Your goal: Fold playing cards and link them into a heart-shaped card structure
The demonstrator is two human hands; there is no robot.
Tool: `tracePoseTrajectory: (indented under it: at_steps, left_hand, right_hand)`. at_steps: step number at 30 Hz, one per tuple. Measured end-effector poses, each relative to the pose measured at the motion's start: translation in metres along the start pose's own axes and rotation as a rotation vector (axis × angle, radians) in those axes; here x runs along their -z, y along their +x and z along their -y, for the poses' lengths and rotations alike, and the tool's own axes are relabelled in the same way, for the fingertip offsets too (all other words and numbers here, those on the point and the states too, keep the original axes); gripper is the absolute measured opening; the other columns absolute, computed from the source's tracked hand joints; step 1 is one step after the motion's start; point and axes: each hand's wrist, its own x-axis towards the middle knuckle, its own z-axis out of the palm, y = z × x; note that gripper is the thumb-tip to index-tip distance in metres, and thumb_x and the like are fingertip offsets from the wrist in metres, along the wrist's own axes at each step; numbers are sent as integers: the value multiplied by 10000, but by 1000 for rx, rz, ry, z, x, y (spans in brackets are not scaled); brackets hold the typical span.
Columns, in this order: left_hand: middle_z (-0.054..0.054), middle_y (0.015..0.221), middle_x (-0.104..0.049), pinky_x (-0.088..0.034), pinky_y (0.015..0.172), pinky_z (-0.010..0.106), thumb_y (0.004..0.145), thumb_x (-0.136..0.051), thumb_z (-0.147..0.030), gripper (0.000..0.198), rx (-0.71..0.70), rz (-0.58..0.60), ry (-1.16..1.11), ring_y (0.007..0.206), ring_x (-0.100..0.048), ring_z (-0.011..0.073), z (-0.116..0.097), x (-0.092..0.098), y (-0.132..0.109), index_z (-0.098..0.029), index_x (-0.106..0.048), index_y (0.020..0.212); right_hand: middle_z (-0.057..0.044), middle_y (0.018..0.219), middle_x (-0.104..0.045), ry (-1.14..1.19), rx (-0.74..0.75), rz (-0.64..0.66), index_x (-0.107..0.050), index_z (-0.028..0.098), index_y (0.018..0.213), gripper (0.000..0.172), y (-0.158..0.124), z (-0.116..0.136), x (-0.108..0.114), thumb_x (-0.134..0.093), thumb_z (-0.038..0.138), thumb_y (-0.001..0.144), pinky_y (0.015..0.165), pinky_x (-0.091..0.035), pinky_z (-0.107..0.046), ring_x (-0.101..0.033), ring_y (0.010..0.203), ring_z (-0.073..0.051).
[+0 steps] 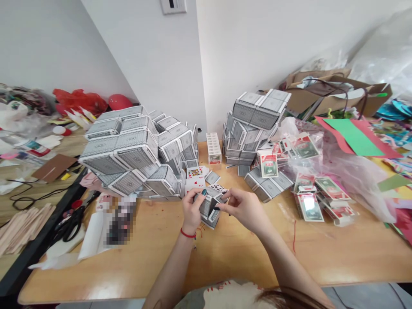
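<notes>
My left hand (192, 211), with a red string bracelet at the wrist, grips a small folded playing-card box (208, 201) from its left side, thumb on top. The box has grey patterned card backs outside, and some of its cards stand apart at an angle. From the right, my right hand (247, 209) pinches a card at the box's right side. Face-up playing cards (195, 183) lie just behind the box, and a loose face-down card (212, 177) is near them.
A large stack of folded card boxes (133, 143) rises at left, with another stack (257, 116) at back right. Several card packs (309, 207) and clear plastic (350, 180) lie at right. Black scissors (73, 223) and white paper (93, 236) are at left. A paper bag (334, 92) stands behind.
</notes>
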Motion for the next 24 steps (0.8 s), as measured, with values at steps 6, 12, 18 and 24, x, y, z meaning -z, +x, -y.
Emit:
tracePoseTrajectory:
  at_steps: [6, 12, 18, 24]
  left_hand:
    - [-24, 656, -612, -416, 628, 229, 668, -609, -284, 111, -7, -7, -50, 607, -546, 111, 0, -3, 2, -173, -619, 670]
    - [-6, 679, -609, -421, 598, 225, 675, -602, -297, 138, 5, -14, -68, 616, -539, 117, -1, -3, 1, -160, -609, 687]
    - [-3, 675, -598, -423, 587, 223, 680, -596, -286, 129, -7, -10, -75, 611, -535, 115, -1, -3, 1, -158, -606, 691]
    - [-20, 673, -593, -411, 594, 212, 684, -599, -266, 101, 6, 6, -117, 602, -524, 99, 0, -2, 1, -165, -601, 687]
  right_hand:
    - [-21, 676, -653, 74, 170, -77, -685, 224, 749, 148, -5, 1, -11, -570, 316, 748, 547, -433, -242, -567, 579, -141]
    - [-31, 664, -649, 104, 185, -181, -699, 203, 759, 156, -4, 0, -17, -574, 295, 747, 511, -427, -215, -564, 561, -126]
    - [-21, 622, -640, 47, 175, -169, -697, 201, 712, 133, -3, 5, -16, -583, 266, 737, 496, -428, -204, -560, 529, -117]
    - [-41, 654, -650, 126, 138, -218, -692, 189, 725, 135, -2, 2, -22, -593, 279, 725, 535, -465, -228, -590, 566, -139]
